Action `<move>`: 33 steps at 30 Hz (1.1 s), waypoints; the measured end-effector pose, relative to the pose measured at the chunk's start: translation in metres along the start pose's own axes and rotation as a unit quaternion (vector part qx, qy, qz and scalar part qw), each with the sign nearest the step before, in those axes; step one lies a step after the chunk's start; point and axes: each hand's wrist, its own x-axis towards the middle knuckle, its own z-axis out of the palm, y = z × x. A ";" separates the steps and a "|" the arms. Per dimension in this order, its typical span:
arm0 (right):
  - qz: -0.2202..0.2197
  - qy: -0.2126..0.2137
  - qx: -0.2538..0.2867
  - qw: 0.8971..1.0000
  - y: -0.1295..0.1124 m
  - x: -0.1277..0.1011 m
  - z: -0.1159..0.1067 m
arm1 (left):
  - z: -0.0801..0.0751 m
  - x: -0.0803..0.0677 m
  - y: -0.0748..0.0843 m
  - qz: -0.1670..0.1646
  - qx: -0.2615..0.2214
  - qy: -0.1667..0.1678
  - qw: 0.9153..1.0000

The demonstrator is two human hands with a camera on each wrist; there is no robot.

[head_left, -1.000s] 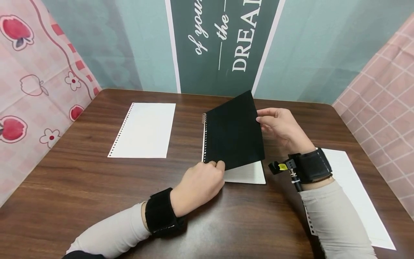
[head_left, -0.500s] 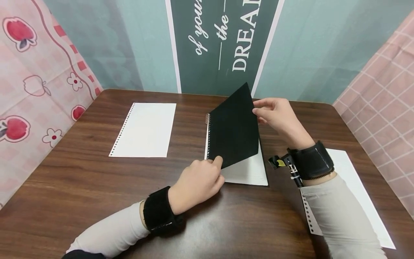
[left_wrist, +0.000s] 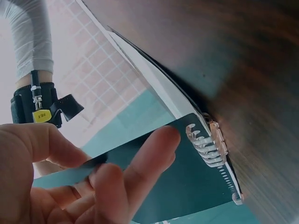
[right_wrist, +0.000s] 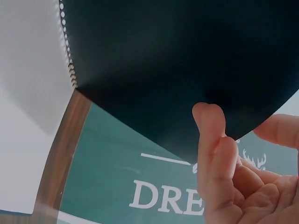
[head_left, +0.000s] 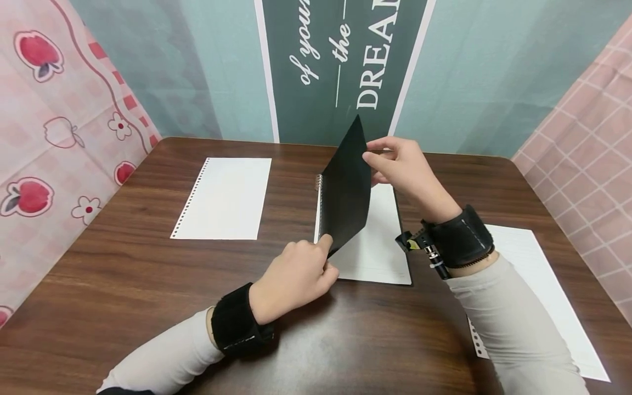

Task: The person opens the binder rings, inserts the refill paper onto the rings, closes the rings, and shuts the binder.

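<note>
A spiral-bound notebook lies at the middle of the brown table (head_left: 148,285). Its black cover (head_left: 345,192) stands raised almost upright over the white first page (head_left: 377,241). My right hand (head_left: 372,156) pinches the cover's far free corner between thumb and fingers; the right wrist view shows a finger against the dark cover (right_wrist: 177,60). Closer to me, my left hand (head_left: 323,249) holds the cover's near corner, and the cover's edge (left_wrist: 187,186) runs between thumb and fingers in the left wrist view. The metal rings (head_left: 319,184) run along the notebook's left side.
One loose punched white sheet (head_left: 224,197) lies at the table's left. Another (head_left: 538,274) lies at the right, partly under my right forearm. Printed cloth backdrops with a dark banner (head_left: 340,66) wall the table's far and side edges.
The black cover has swung up and to the left, from a low tilt to almost upright. More of the white page shows. Both hands followed the cover.
</note>
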 end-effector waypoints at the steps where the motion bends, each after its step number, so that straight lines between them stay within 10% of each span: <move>1: 0.000 -0.002 0.000 1.000 -0.002 0.000 0.001 | 0.000 0.000 0.000 -0.002 0.001 0.000 1.000; 14: -0.020 -0.017 0.078 0.997 -0.023 0.010 0.024 | -0.006 -0.003 -0.006 -0.010 -0.002 0.046 0.999; 20: -0.027 -0.032 0.093 0.995 -0.033 0.016 0.036 | -0.014 -0.008 -0.008 0.001 -0.025 0.125 0.992; 33: -0.059 -0.039 0.011 0.997 -0.057 0.018 0.049 | -0.023 -0.017 -0.017 0.038 -0.028 0.212 0.976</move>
